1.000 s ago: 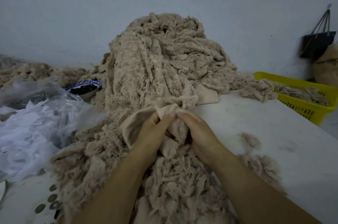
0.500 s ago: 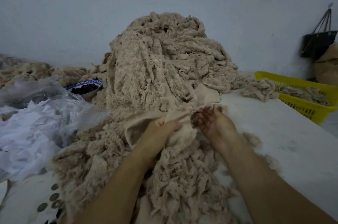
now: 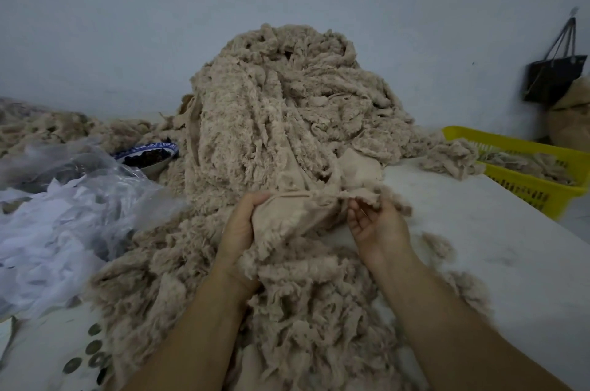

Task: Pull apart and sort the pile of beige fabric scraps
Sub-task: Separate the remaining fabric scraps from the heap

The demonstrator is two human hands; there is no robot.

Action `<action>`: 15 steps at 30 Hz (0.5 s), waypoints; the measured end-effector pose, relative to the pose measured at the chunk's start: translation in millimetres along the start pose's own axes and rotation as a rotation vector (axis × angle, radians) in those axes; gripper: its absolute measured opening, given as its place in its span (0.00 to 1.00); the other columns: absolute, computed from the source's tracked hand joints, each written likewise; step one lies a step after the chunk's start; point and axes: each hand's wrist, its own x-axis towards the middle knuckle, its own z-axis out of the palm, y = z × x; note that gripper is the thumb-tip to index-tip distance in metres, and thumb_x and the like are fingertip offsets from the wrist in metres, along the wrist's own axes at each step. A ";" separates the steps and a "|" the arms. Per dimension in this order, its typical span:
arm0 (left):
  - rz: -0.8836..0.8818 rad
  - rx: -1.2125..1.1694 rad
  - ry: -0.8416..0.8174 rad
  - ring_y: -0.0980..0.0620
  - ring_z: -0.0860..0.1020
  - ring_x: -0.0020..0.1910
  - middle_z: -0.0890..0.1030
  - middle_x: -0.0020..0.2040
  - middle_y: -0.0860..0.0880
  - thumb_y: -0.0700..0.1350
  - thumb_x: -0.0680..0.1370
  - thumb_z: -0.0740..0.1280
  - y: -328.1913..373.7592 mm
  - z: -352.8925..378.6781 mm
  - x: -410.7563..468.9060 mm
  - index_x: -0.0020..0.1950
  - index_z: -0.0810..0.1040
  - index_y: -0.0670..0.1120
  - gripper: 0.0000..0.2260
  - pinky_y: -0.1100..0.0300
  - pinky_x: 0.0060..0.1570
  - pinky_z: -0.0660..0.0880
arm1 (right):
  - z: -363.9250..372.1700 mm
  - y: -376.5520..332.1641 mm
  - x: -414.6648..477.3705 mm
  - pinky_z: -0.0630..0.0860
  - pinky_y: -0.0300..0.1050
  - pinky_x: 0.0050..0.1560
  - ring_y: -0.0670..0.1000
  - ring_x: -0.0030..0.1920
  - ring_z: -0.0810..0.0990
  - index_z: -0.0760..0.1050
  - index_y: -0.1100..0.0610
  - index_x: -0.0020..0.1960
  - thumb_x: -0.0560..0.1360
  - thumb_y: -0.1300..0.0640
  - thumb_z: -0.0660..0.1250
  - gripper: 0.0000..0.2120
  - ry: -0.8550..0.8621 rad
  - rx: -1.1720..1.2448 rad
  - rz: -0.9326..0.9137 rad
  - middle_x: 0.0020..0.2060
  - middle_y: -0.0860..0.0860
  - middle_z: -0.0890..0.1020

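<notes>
A tall pile of beige fabric scraps (image 3: 281, 109) rises against the wall and spills forward across the white table (image 3: 498, 256) toward me. At its near foot lies a smoother beige piece (image 3: 293, 215) stretched between my hands. My left hand (image 3: 239, 228) grips its left end in a curled fist. My right hand (image 3: 373, 221), palm up, pinches the frayed right edge with its fingertips. Shredded scraps cover the table beneath my forearms.
A yellow plastic basket (image 3: 526, 189) with a few scraps stands at the right. Crumpled clear plastic and white fabric (image 3: 54, 224) lie at the left. A blue-rimmed bowl (image 3: 150, 157) of dark items sits behind them. A dark bag (image 3: 555, 74) hangs on the wall.
My hands, together on the piece one second ago, have moved apart. The right hand turned palm up, moved right and took the frayed edge, stretching the piece between them.
</notes>
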 end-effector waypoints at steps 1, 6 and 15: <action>0.010 -0.038 -0.012 0.41 0.84 0.34 0.85 0.44 0.35 0.44 0.71 0.68 1.6 -1.1 -0.2 0.56 0.80 0.34 0.18 0.49 0.30 0.82 | 0.4 -2.4 -1.2 0.77 0.35 0.27 0.46 0.30 0.80 0.76 0.59 0.46 0.84 0.48 0.58 0.17 -0.004 -0.011 0.012 0.34 0.53 0.81; 0.095 0.250 0.061 0.44 0.86 0.42 0.86 0.48 0.40 0.51 0.65 0.77 -5.9 -4.9 7.8 0.51 0.87 0.42 0.18 0.53 0.40 0.83 | 5.1 0.4 -14.5 0.63 0.36 0.20 0.46 0.20 0.67 0.74 0.54 0.29 0.82 0.37 0.53 0.31 -0.120 -0.484 -0.114 0.22 0.50 0.73; 0.174 0.810 -0.022 0.53 0.82 0.40 0.85 0.43 0.48 0.53 0.72 0.72 -18.5 3.4 2.6 0.45 0.85 0.48 0.09 0.64 0.39 0.78 | 10.0 9.5 -28.7 0.71 0.27 0.35 0.35 0.36 0.79 0.79 0.40 0.40 0.76 0.33 0.60 0.15 -0.492 -1.018 -0.511 0.37 0.39 0.82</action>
